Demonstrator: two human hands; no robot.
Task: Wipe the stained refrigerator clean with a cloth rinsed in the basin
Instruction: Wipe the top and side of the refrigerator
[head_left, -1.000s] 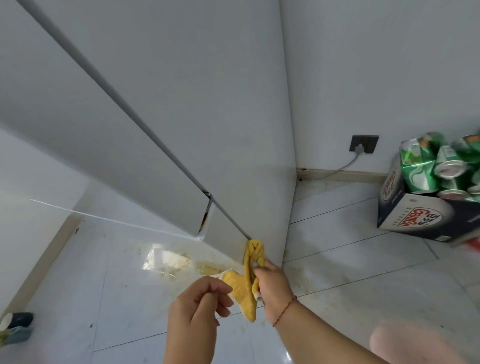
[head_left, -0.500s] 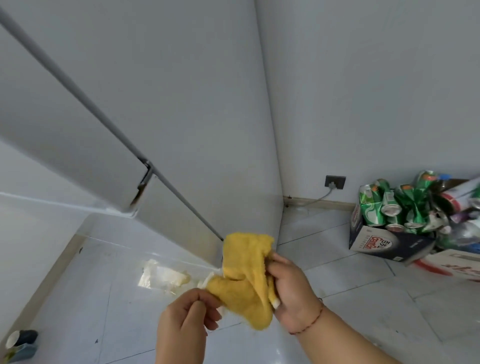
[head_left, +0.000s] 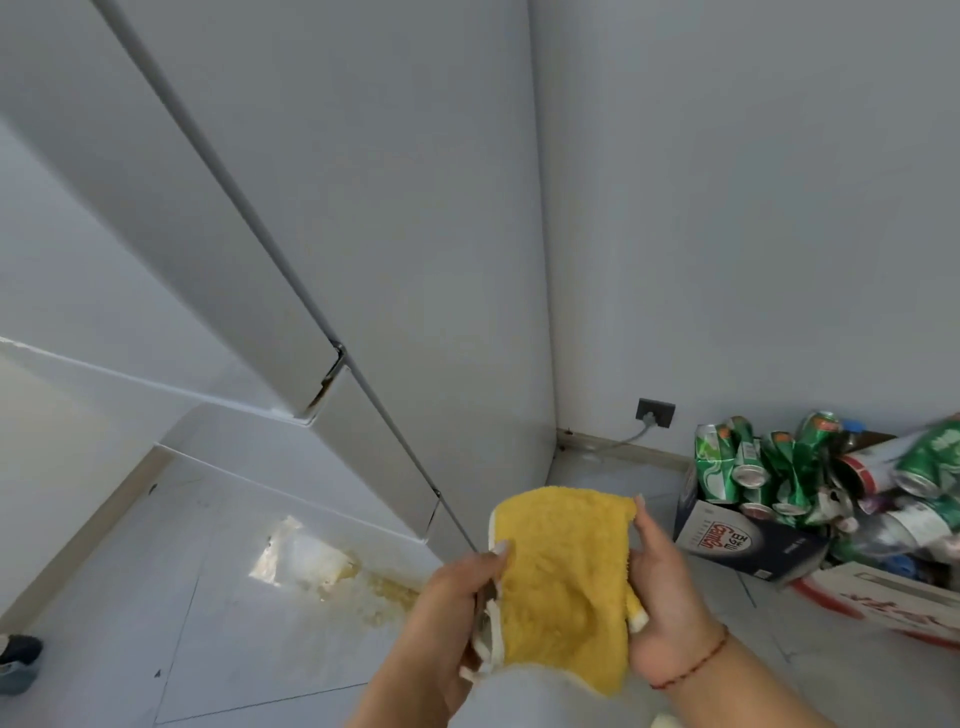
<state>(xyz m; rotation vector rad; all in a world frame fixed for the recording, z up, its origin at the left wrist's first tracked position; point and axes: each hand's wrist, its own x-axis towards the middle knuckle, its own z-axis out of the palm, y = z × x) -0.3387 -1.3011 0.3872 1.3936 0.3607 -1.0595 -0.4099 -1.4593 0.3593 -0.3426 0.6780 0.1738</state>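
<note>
A yellow cloth (head_left: 563, 582) with a white edge is spread flat between both hands, low in the middle of the view. My left hand (head_left: 457, 597) pinches its left edge. My right hand (head_left: 662, 587) grips its right edge; a red string bracelet is on that wrist. Behind the cloth stands the white refrigerator (head_left: 395, 218), its side panel facing me and its doors running off to the left. Dark marks show at the door corner (head_left: 324, 382). No basin is in view.
Yellowish stains and a bright wet patch (head_left: 332, 571) lie on the tiled floor by the refrigerator's foot. A cardboard box of crushed green cans (head_left: 753, 499) sits at right, under a wall socket (head_left: 655, 413). A shoe (head_left: 18, 662) is at far left.
The cloth was bunched in my right hand; now both hands hold it opened out flat. My left hand has taken the left edge. The view has tilted upward along the refrigerator.
</note>
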